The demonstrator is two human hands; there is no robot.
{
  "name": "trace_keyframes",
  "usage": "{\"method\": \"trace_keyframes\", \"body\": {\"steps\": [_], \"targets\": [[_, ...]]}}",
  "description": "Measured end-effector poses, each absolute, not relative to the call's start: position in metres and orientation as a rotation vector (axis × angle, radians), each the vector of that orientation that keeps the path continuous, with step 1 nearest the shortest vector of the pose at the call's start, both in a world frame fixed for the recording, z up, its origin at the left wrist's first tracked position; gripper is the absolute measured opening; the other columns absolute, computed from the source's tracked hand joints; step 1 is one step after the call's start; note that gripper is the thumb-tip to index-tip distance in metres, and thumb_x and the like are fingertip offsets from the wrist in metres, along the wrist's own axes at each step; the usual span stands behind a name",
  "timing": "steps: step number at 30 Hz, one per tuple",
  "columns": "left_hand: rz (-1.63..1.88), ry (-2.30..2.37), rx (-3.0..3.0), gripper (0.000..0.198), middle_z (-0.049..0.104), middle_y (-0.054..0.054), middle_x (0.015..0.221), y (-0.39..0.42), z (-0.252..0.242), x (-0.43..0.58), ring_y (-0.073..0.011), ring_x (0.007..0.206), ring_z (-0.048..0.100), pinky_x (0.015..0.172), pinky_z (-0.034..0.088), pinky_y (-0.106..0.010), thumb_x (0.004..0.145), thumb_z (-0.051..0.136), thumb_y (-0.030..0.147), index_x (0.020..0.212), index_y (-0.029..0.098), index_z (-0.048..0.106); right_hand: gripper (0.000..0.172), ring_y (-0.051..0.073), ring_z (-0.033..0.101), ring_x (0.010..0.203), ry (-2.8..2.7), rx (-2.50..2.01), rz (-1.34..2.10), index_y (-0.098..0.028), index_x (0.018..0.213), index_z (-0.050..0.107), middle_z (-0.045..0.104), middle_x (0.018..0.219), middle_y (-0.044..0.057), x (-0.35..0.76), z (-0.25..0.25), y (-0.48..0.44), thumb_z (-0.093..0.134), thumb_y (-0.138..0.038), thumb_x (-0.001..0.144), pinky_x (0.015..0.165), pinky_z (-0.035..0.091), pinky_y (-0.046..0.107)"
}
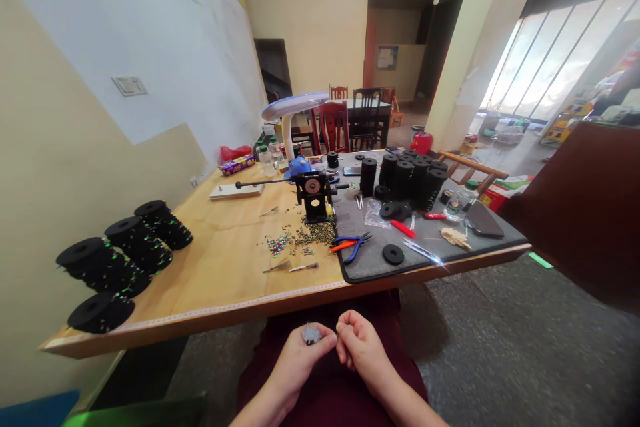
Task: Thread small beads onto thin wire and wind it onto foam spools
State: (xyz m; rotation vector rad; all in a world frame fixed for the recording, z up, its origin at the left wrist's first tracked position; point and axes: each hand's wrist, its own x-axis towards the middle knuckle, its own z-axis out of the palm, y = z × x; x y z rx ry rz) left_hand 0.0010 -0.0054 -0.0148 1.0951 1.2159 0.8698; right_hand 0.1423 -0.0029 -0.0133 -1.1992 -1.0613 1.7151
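Both my hands are in my lap below the table edge, over dark red cloth. My left hand (pixel 299 361) is pinched shut on a small grey glittery clump (pixel 311 333) between thumb and fingers. My right hand (pixel 359 343) is curled shut right beside it, its fingertips almost touching the left hand; what it holds, if anything, is too small to make out. On the wooden table (pixel 225 273) above lie scattered beads (pixel 300 237) and blue-handled pliers (pixel 354 244).
Black spools (pixel 125 247) lie at the table's left end, and several upright black spools (pixel 410 177) stand on a grey mat (pixel 430 240). A black hand-crank machine (pixel 314 195) and a white lamp (pixel 289 110) stand mid-table. Chairs and another table stand behind.
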Motion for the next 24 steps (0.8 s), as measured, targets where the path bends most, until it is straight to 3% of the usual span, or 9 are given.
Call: {"method": "trace_keyframes", "body": {"steps": [5, 10, 16, 24], "targets": [[0.837, 1.249, 1.188, 0.034, 0.048, 0.001, 0.059, -0.007, -0.003, -0.005, -0.0111, 0.058, 0.037, 0.056, 0.030, -0.023, 0.071, 0.065, 0.045, 0.070, 0.012, 0.061, 0.034, 0.001, 0.035, 0.048, -1.363, -1.174, 1.569, -0.011, 0.083, 0.049, 0.045, 0.054, -0.005, 0.152, -0.007, -0.005, 0.056, -0.044, 0.076, 0.048, 0.027, 0.012], [0.838, 1.226, 1.245, 0.036, 0.047, 0.000, 0.061, -0.008, 0.010, -0.010, -0.0106, 0.060, 0.038, 0.057, 0.030, -0.023, 0.069, 0.068, 0.046, 0.066, 0.011, 0.058, 0.017, 0.002, 0.043, 0.062, -1.824, -1.247, 1.193, -0.011, 0.071, 0.059, 0.055, 0.066, -0.002, 0.162, 0.004, -0.007, 0.055, -0.026, 0.078, 0.059, 0.028, 0.013], [0.777, 0.956, 0.726, 0.039, 0.019, 0.010, 0.049, -0.010, 0.018, -0.012, -0.0039, 0.043, 0.010, 0.043, 0.009, -0.020, 0.064, 0.074, 0.045, 0.071, 0.016, 0.049, 0.016, 0.004, 0.049, 0.070, -1.864, -1.147, 1.095, -0.013, 0.074, 0.062, 0.059, 0.072, -0.001, 0.168, 0.005, -0.003, 0.055, -0.026, 0.082, 0.066, 0.033, 0.013], [0.909, 0.788, 0.456, 0.043, 0.019, 0.011, 0.052, -0.007, 0.041, -0.013, -0.0001, 0.041, 0.010, 0.040, 0.007, -0.017, 0.055, 0.084, 0.035, 0.071, 0.014, 0.050, 0.025, 0.009, 0.049, 0.084, -1.768, -0.997, 1.102, -0.012, 0.069, 0.059, 0.056, 0.077, 0.004, 0.173, -0.003, 0.001, 0.054, -0.032, 0.083, 0.079, 0.037, 0.018]]}}
